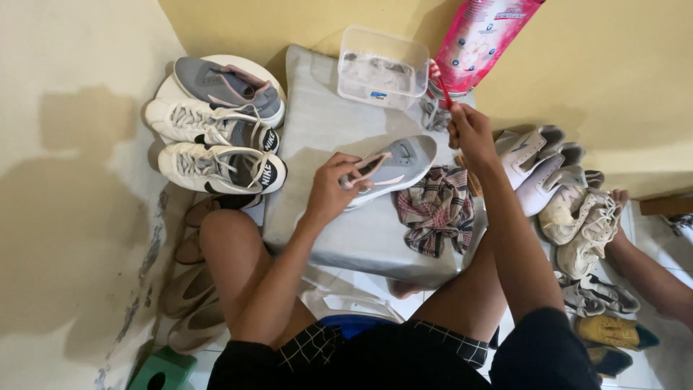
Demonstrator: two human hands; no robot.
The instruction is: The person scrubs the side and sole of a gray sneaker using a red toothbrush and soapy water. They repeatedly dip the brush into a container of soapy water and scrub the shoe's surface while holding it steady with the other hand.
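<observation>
A clear rectangular plastic tub (382, 67) stands at the far edge of the grey cloth-covered tabletop (317, 123), against the yellow wall; what lies in it is a pale, blurred mass that cannot be told apart. Just to its right a tall pink plastic refill pouch (482, 32) leans on the wall.

The left hand (333, 189) is closed around a grey low-top sneaker with pink lining and tongue (397, 165), fingers gripping at the shoe's opening. The sneaker lies near the middle of the tabletop, its long axis running from near-left to far-right, toe pointing to the right and away from the person, heel toward the left hand, sole down on the cloth.

The right hand (469, 130) is raised above the far right corner of the tabletop, fingers pinched on a slim red-and-white stick-like tool (440, 85) whose upper end points toward the tub; whether it is a brush cannot be told.

A crumpled plaid rag in red, grey and white (437, 209) lies just beside the sneaker's toe, on the right edge of the tabletop.

On the floor to the left sit a matching grey sneaker (231, 88) and two white lace-up sneakers with black heels (216, 148). To the right is a heap of white and cream shoes (563, 195), with another person's hand (619, 198) touching one of them.
</observation>
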